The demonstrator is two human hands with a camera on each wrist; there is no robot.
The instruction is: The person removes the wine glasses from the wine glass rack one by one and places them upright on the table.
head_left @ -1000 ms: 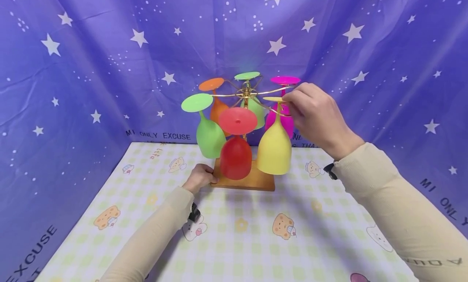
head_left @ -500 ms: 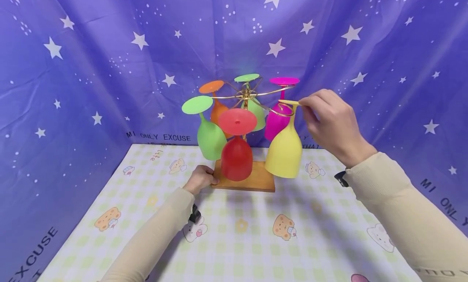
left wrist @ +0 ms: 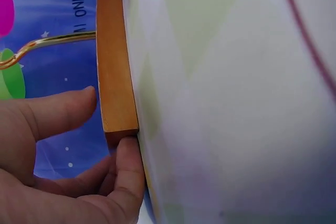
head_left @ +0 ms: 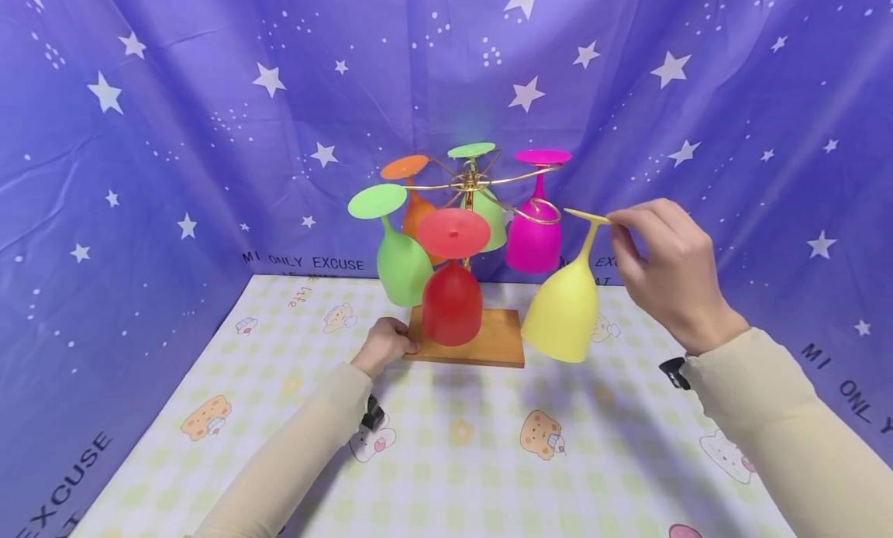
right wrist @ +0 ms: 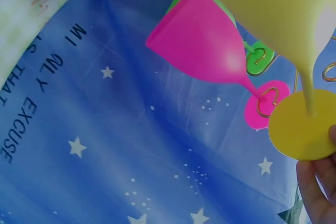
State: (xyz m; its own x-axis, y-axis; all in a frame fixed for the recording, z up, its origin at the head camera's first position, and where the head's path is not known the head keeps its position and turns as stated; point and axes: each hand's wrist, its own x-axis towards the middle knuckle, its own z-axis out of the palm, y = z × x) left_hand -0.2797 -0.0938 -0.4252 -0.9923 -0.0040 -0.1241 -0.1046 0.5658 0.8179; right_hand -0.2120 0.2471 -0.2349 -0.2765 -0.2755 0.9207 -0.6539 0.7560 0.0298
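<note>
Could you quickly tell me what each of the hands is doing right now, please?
Left hand: grips the corner of the wooden base of the rack.
Right hand: pinches the foot of the yellow goblet, clear of the rack.

On the backdrop (head_left: 209, 96) behind the rack you can read "MI ONLY EXCUSE" at about 9 o'clock. The same words recur, cut off, at 4 and 7 o'clock, and tilted in your right wrist view. The tablecloth (head_left: 446, 460) bears small orange script, "Lite".
</note>
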